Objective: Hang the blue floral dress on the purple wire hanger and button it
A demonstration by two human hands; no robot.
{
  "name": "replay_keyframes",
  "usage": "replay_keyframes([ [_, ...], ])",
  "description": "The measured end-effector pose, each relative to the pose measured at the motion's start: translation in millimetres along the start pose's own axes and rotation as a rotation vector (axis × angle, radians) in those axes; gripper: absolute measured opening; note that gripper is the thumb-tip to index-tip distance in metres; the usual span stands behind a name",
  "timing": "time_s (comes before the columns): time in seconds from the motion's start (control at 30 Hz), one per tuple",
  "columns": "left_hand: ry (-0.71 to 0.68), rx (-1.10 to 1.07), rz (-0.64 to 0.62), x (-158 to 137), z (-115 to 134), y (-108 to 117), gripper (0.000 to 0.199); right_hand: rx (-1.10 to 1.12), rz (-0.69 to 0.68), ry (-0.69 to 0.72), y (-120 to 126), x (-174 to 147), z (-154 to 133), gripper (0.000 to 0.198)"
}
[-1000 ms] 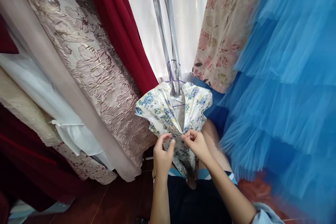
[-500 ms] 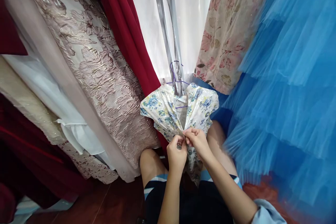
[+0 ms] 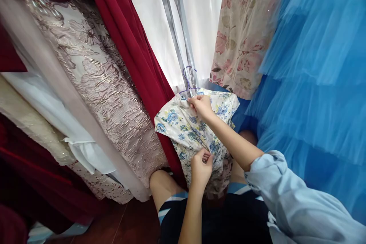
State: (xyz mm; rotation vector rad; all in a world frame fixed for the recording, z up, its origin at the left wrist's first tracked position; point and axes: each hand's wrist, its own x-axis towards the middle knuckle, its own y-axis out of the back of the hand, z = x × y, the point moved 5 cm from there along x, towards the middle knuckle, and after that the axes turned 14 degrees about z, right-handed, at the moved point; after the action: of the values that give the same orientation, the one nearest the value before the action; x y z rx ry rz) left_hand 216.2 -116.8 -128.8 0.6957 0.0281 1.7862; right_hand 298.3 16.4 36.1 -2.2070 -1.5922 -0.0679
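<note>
A floral garment (image 3: 174,133) hangs from a purple hanger (image 3: 188,87) against a metal stand (image 3: 170,19), its long axis running from the hanger down toward the wearer's lap. The right hand (image 3: 201,106), nearer the hanger, pinches the top of the neckline; the left hand (image 3: 201,164), nearer the lap, has thumb and fingers pressed together on the cloth lower down the front. The front line runs almost straight between the two grips. The right forearm slants across one side of the garment, a blue sleeve (image 3: 291,190) behind it. Red cloth (image 3: 137,45) hangs just beside the garment's left edge, blue tulle (image 3: 309,84) stands to the right, and a bare knee (image 3: 161,185) sits near the lower left.
</note>
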Motion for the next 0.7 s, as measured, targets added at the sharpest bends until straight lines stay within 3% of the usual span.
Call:
replay_keyframes([
  [0.17, 0.008, -0.076, -0.006, 23.3, 6.9, 10.5, 0.011, 0.049, -0.047, -0.004, 8.5, -9.9, 1.5, 0.019],
  [0.3, -0.169, -0.093, 0.238, 79.8, 56.7, 55.9, 0.028, 0.044, -0.057, 0.03, 20.4, -18.8, -2.7, 0.017],
  [0.4, -0.368, -0.057, 0.218, 126.3, 100.6, 77.1, 0.038, 0.004, -0.062, 0.079, 25.8, -23.8, -11.1, 0.017],
  [0.57, -0.641, 0.271, 0.09, 169.1, 129.9, 75.6, 0.025, 0.018, -0.089, 0.058, 28.1, -24.5, -15.1, 0.017],
  [0.7, -0.707, 0.291, 0.178, 171.7, 138.0, 71.5, 0.023, 0.11, -0.09, 0.021, 25.9, -21.8, -4.4, 0.023],
])
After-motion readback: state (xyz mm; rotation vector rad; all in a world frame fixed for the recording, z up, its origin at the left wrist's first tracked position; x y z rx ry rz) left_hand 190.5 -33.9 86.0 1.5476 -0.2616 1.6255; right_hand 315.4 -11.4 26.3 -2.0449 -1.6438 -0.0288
